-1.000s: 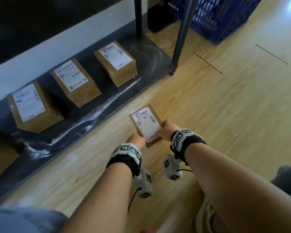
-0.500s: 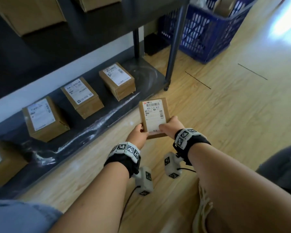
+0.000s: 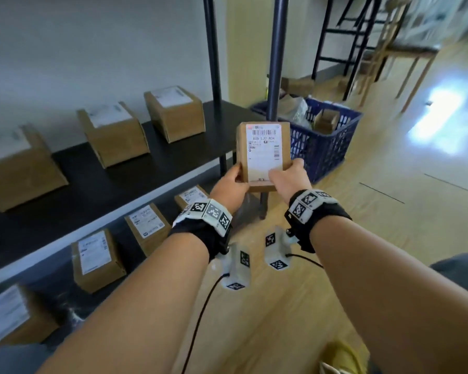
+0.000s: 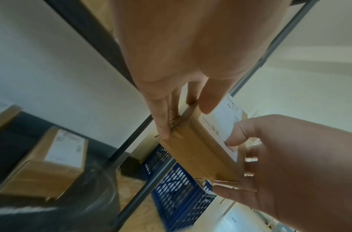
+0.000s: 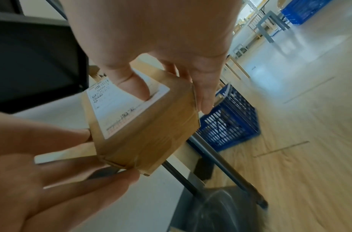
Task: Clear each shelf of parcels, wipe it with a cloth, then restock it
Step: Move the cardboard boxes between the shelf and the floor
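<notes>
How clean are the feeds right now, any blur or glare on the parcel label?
Head view: held parcel label sharp, shelf boxes smeared, floor glare at right. Left wrist view: palm fills the top, label seen edge-on. Right wrist view: label blurred, floor washed out.

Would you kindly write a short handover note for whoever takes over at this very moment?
Left hand and right hand grip one labelled parcel together, off the floor, in front of the rack's front post.
Middle shelf: three parcels, with bare board at its right end.
Bottom shelf: four parcels in view.
A blue crate stands on the floor past the rack.
Left: set the held parcel down; no cloth is in view, so I cannot tell what has been wiped.
</notes>
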`<act>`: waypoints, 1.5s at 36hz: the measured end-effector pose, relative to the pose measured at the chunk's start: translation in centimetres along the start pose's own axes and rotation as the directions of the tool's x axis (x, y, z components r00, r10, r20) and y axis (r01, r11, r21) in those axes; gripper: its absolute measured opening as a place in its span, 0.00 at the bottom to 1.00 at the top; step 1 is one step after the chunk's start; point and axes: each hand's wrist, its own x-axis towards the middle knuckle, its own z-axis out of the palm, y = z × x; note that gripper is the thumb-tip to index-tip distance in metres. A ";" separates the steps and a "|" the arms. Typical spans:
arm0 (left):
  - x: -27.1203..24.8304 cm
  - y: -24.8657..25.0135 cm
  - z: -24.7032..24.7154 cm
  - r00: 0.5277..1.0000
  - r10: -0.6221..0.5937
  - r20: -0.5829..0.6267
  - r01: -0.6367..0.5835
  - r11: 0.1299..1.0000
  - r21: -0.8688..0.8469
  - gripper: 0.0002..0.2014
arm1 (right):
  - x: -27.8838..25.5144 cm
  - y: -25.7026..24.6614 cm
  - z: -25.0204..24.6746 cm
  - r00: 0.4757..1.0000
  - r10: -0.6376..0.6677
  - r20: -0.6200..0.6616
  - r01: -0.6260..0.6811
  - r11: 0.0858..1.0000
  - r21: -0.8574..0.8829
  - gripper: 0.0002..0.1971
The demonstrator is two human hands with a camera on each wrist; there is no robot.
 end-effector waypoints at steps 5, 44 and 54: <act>1.8 4.6 -2.0 0.996 0.069 -0.060 -0.072 0.997 -0.037 0.27 | 1.9 -4.4 -1.3 0.995 -0.093 -0.046 0.093 0.996 0.015 0.25; 20.4 5.7 -7.9 0.955 -0.099 -0.279 0.089 0.995 -0.050 0.31 | 18.7 -14.8 7.1 0.950 -0.252 0.186 0.265 0.963 -0.047 0.21; 17.4 5.6 -7.2 0.939 -0.071 -0.336 0.074 0.997 -0.004 0.26 | 17.6 -13.7 6.2 0.947 -0.293 0.134 0.299 0.954 -0.026 0.22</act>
